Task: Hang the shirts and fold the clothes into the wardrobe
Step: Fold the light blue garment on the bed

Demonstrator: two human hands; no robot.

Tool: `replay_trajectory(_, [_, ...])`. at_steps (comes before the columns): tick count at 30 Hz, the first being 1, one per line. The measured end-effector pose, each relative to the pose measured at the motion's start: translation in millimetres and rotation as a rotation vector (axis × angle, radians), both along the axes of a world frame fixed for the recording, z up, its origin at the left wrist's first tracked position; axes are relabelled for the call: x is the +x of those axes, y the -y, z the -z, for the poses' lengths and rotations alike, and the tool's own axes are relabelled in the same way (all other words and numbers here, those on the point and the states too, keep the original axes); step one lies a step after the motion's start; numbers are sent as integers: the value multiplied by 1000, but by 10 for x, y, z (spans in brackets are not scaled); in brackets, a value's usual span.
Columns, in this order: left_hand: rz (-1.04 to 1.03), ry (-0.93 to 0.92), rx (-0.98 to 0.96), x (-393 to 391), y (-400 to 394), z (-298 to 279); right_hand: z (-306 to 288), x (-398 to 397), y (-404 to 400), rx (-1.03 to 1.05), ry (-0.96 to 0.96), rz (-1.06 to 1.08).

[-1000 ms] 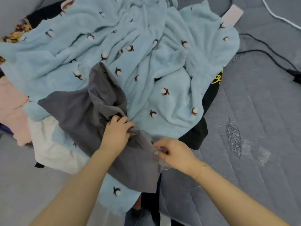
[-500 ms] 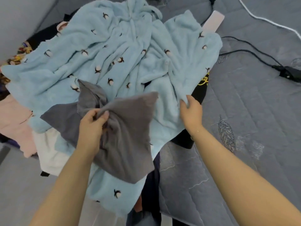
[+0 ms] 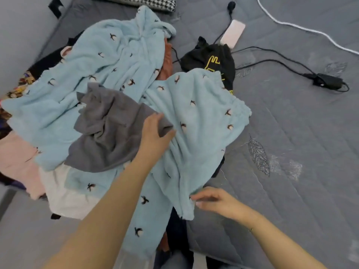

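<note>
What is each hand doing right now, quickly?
Left hand: grips the blue fleece garment beside the grey cloth.
Right hand: pinches the blue garment's lower edge.

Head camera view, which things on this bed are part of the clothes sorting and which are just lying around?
Part of the job:
- light blue fleece garment, its edge pinched by the right hand
- grey garment, held by the left hand
- black garment with yellow print
- pink garment

Just lying about:
- pink phone
- black cable and adapter
- white cable
- houndstooth pillow
</note>
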State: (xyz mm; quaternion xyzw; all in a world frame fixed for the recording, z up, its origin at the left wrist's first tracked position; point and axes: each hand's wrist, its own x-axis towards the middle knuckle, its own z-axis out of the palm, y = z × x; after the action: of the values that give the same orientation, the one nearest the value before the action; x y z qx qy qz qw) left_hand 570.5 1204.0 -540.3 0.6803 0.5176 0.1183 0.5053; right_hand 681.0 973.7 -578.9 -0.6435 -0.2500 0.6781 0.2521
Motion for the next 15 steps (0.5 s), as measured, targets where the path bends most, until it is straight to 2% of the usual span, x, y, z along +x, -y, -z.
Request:
replay_trajectory(2, [188, -23, 55, 318, 197, 153, 86, 229, -195, -103, 83, 373])
replay_trajectory(4, [261, -100, 48, 584, 248, 333, 250, 500, -396, -158, 230, 854])
replay_trajectory(5, [279, -166, 42, 689, 234, 440, 331, 634, -503, -165, 261, 1000])
replay_trajectory(6, [293, -241, 37, 771, 203, 547, 400, 756, -619, -161, 229, 1086])
replay_trajectory(8, [304, -371, 50, 877, 131, 738, 529, 961, -855, -130, 19, 1177])
replay_trajectory(11, [333, -462, 175, 965, 87, 953, 655, 1179, -1125, -60, -212, 1276])
replay_trajectory(13, [322, -404, 218, 1010, 79, 1023, 679, 1247, -1137, -6, -224, 1390])
replay_trajectory(15, [244, -265, 113, 1046, 99, 990, 660, 1308, -1005, 70, -209, 1494])
